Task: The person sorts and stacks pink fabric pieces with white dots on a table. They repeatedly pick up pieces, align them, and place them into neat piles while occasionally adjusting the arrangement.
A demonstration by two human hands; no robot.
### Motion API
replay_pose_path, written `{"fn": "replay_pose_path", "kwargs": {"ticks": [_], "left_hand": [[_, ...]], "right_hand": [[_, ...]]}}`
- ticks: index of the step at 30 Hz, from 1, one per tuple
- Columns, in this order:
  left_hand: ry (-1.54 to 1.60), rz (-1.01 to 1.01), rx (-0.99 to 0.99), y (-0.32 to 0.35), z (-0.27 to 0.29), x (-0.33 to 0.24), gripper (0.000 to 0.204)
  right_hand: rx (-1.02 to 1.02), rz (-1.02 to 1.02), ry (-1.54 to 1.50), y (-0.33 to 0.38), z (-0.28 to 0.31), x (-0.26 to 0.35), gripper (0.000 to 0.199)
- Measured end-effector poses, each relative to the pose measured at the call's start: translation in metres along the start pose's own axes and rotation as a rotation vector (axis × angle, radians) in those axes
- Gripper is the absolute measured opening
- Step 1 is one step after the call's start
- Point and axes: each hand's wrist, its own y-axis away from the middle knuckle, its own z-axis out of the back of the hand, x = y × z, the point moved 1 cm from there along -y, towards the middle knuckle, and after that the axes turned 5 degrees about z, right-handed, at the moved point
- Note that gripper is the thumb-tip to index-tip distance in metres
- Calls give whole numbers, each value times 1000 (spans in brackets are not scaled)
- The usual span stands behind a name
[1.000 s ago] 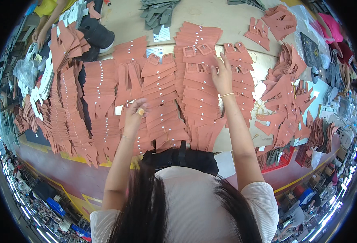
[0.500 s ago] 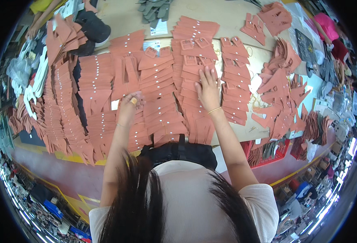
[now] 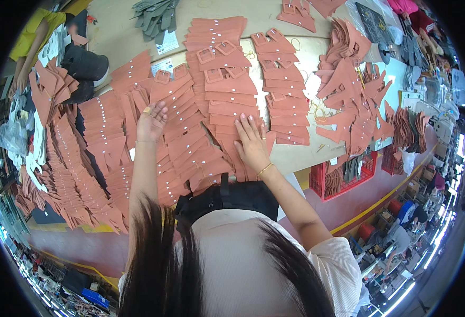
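My right hand (image 3: 252,141) lies flat, fingers stretched out, on a row of overlapping coral-pink cut pieces (image 3: 231,98). A ring and a thin bracelet show on it. My left hand (image 3: 152,124) is raised over the neighbouring row (image 3: 177,103), palm turned partly up with loosely bent fingers; I see nothing held in it. Something yellowish covers its thumb tip. Small white stickers dot the overlapping pieces. Square coral buckle shapes (image 3: 225,47) top several rows. Another row with buckles (image 3: 285,79) runs to the right of my right hand.
More coral rows (image 3: 103,119) fan out at left beside a black cap-like item (image 3: 84,63). Grey-green pieces (image 3: 156,18) lie at the far side. Loose coral pieces (image 3: 348,95) are heaped at right, above a red crate (image 3: 343,177). Another person's arm (image 3: 32,50) reaches in at far left.
The view has turned and shifted, so the table's rows now appear tilted. My right hand has come nearer along its row. My left hand has turned its palm upward.
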Motion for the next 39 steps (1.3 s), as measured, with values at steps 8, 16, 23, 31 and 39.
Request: {"fn": "replay_pose_path", "kwargs": {"ticks": [8,16,23,31,39], "left_hand": [[-12,34,19,0,-5,-1,17],[4,76,-12,-4,-7,-1,20],[25,74,-19,2,-13,-1,19],[25,99,-13,-3,-10,-1,22],[-3,121,-20,-6,-15,3,24]], "right_hand": [[98,-12,-21,28,-3,3,67],[103,-23,-54,32,-7,5,67],[131,-35,-58,31,-8,6,67],[137,-25,-55,31,-7,7,67],[120,-32,-61,33,-7,7,68]]}}
